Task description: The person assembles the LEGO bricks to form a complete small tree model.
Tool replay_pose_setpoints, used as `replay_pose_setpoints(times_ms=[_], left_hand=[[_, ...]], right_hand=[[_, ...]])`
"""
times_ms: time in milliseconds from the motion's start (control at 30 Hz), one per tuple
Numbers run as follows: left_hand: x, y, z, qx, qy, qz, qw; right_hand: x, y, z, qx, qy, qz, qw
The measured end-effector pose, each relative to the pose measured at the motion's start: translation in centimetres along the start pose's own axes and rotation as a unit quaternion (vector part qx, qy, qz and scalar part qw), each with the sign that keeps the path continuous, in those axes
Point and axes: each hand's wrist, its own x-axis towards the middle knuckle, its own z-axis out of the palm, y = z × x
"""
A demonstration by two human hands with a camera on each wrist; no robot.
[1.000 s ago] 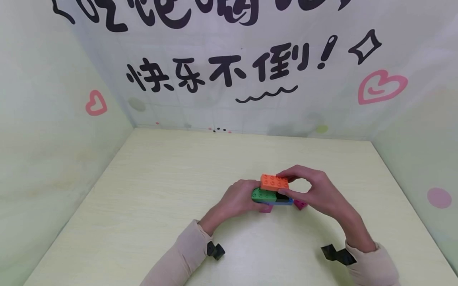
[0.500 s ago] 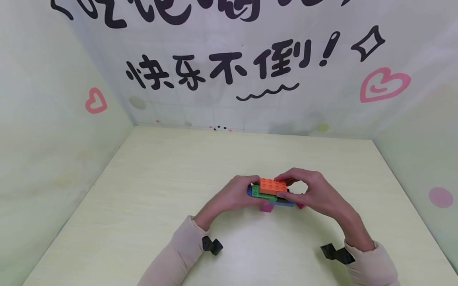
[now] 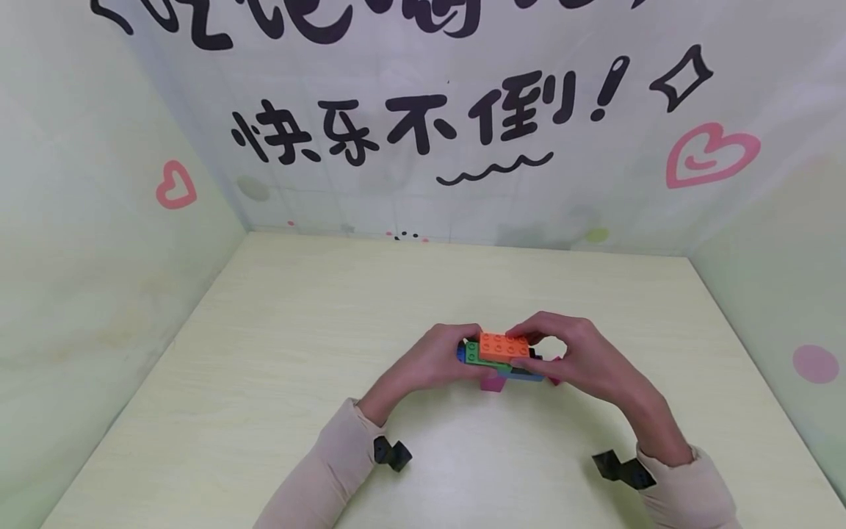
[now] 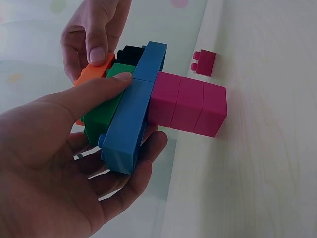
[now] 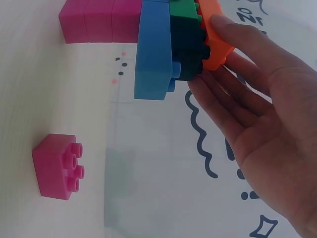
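My left hand [image 3: 441, 358] grips a toy-brick build, its thumb lying along the green brick [image 4: 101, 119] and the other fingers curled around the far side. Two blue bricks [image 4: 126, 124] form the build's base layer, with the green brick and a black brick [image 4: 130, 54] side by side on it. A column of pink bricks [image 4: 188, 104] extends from the underside toward the tabletop. Between thumb and fingers, my right hand [image 3: 588, 360] pinches an orange brick [image 3: 504, 347], which sits over the green brick's studs and partly overlaps the black one.
A loose pink brick [image 5: 52, 166] lies on its side on the pale wooden table [image 3: 297, 330], just right of the build. Printed fabric walls [image 3: 396, 206] enclose the table at the back and both sides. Dark wrist mounts [image 3: 624, 470] hang at both cuffs.
The orange brick has come down and slightly left onto the green brick. My left hand has shifted slightly left, with a blue end of the build now showing there. Little differs over the last half second.
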Motion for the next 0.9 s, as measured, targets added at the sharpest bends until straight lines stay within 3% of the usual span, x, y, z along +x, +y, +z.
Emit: replay_pose_setpoints(times_ms=[267,567,900], left_hand=[[-0.01,0.00,0.04,-0.002,-0.002,-0.004,1.0000],[0.23,0.24,0.00,0.001,-0.008,-0.004,1.0000],[0.19,0.38,0.11,0.006,-0.002,-0.005,1.0000]], right_hand=[[0.00,-0.35,0.09,0.016,-0.007,0.018,1.000],[-0.17,-0.37,0.11,-0.027,0.001,0.008,1.000],[-0.09,-0.57,0.16,-0.001,-0.017,0.029,0.999]])
